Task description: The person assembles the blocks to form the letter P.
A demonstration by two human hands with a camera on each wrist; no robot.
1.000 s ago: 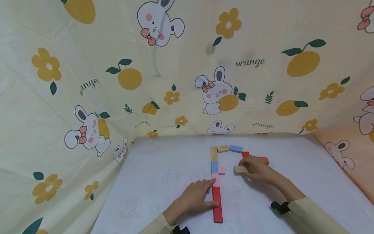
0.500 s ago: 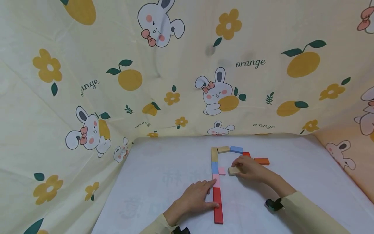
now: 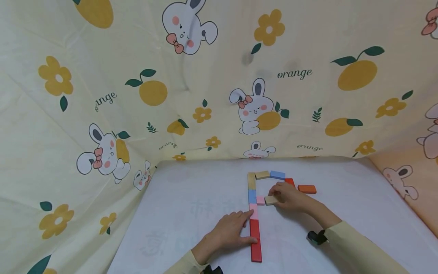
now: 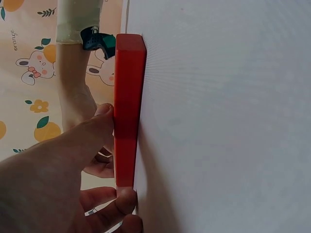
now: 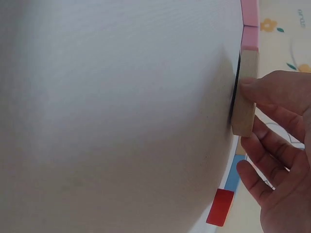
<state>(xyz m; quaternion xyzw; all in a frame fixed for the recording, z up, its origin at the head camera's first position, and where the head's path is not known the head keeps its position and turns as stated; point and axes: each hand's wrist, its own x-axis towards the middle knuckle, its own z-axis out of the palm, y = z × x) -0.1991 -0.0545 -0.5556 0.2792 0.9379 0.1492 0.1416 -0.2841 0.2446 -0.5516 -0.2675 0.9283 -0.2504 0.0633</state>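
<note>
Between thumb and fingers, my right hand (image 3: 289,197) pinches a plain wooden block (image 3: 270,200). Its left end is right at a short pink block (image 3: 260,200), and the right wrist view shows the wooden block (image 5: 245,116) lined up against the pink one (image 5: 250,38). The pink piece juts from a column of blocks laid end to end. My left hand (image 3: 226,231) rests along that column, index fingertip on a pink block (image 3: 254,216) and thumb at the red blocks (image 3: 256,252). In the left wrist view, the thumb touches the side of the red blocks (image 4: 129,87).
The column continues away with a blue block (image 3: 252,196) and a tan block (image 3: 251,181). From its far end, a tan block (image 3: 262,175), a blue block (image 3: 277,175) and a red block (image 3: 289,182) curve rightward. An orange block (image 3: 307,189) lies apart on the white table (image 3: 184,190).
My right hand has slid the wooden block left, bringing it up to the short pink block and uncovering the orange block. The left hand has stayed in place.
</note>
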